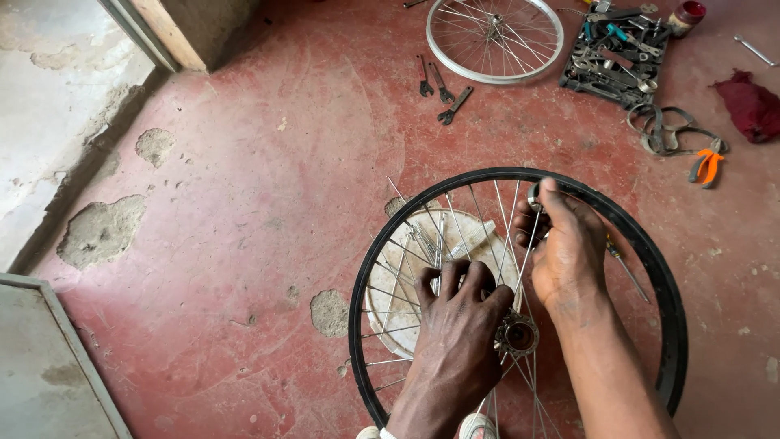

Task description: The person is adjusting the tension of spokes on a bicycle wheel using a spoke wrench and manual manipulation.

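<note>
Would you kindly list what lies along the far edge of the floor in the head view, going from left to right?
Three dark wrenches → bare silver spoked wheel rim → black tray of tools → small red-lidded jar → dark red cloth.

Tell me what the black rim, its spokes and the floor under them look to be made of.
Black rim: likely painted or coated metal, with a smooth dark sheen; plain rubber cannot be ruled out.
Spokes: bare steel wire by the look, thin, straight and bright silver.
Floor: cement with a red painted or pigmented coat, worn through in patches to grey, rough concrete.
</note>
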